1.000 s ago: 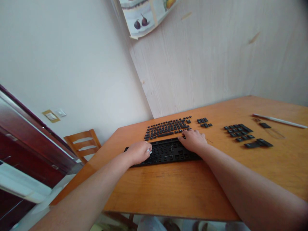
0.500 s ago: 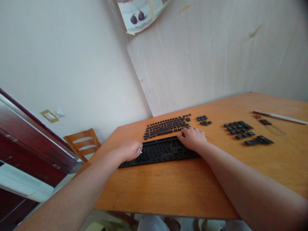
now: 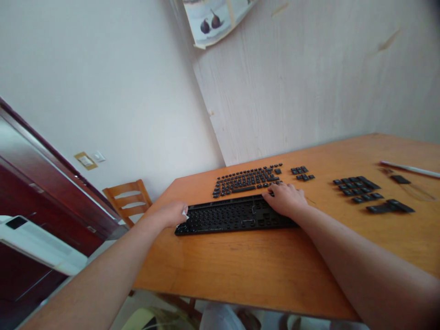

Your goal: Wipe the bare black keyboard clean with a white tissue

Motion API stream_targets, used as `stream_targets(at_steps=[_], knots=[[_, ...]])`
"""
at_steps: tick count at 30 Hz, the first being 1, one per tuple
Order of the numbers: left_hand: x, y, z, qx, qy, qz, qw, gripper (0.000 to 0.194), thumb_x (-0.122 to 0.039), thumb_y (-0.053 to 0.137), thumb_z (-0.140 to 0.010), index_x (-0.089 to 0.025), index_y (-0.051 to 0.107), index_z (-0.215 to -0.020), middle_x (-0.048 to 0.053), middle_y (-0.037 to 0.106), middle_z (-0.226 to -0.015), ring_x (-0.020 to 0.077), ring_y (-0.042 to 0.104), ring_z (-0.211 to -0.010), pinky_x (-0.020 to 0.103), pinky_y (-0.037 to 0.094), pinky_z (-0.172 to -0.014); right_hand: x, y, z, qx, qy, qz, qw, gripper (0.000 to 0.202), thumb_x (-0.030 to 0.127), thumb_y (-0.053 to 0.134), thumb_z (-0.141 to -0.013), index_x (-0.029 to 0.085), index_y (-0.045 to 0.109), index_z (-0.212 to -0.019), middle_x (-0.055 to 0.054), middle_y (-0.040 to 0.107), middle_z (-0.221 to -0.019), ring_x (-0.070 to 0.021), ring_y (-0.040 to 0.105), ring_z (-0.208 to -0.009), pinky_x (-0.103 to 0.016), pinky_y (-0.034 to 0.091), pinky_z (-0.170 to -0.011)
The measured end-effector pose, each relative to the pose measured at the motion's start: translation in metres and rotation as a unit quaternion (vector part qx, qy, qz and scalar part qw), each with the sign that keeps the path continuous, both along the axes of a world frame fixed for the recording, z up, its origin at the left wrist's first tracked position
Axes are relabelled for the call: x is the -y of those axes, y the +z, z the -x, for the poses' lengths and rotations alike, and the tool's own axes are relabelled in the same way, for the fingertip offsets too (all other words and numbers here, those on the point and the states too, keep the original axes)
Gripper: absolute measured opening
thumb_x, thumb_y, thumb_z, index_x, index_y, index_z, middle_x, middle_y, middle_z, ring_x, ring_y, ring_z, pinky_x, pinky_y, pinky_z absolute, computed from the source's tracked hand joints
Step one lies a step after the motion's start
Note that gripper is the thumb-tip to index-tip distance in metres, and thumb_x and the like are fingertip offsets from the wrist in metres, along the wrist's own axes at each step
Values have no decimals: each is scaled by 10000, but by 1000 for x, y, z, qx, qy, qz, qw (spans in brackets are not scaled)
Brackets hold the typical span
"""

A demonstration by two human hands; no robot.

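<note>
A black keyboard base point(image 3: 220, 217) without keycaps lies on the wooden table point(image 3: 240, 266). At its left end my left hand point(image 3: 175, 214) is closed on a small white wipe point(image 3: 185, 213), which touches the base. My right hand point(image 3: 286, 198) rests over the upper right part of the base, its fingers wrapped on the far edge. Just behind the base, loose black keycaps point(image 3: 247, 179) are laid out in keyboard rows. Smaller groups of keycaps point(image 3: 355, 187) lie to the right.
A pen-like white stick point(image 3: 412, 168) and a small black item with a thin loop point(image 3: 400, 179) lie at the right. Beyond the table's left edge is a wooden chair point(image 3: 129, 201). The wall rises behind the table.
My left hand has moved left along the base with the wipe, to its left end. My right hand keeps its place on the base. The view has shifted a little.
</note>
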State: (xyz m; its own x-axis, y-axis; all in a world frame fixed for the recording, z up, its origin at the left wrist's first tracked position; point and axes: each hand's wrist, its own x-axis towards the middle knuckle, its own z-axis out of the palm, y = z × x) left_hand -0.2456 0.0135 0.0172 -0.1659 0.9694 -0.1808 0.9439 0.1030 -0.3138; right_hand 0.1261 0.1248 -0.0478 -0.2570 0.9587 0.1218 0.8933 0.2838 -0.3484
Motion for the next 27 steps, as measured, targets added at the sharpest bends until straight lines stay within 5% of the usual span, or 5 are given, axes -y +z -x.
stream_targets(at_steps=[10,27], knots=[[-1,2,-4,-6,3,20,1000,115,-218,560,-706,-195,673,-697,38,678,-648,160,568,-573,249,353,-546,0,1,0,4,-1,10,1000,519,572,346,-904,225,656,-1134,-161,596,-1233,-370,500,-1151,-561,377,-913],[-3,9,-62,29,-65,12,997,150,-172,511,-750,-192,658,-736,36,681,-705,157,570,-611,247,352,-566,2,3,1,0,-2,8,1000,502,548,360,-900,212,651,-1133,-163,595,-1226,-371,500,-1150,-557,375,-914]])
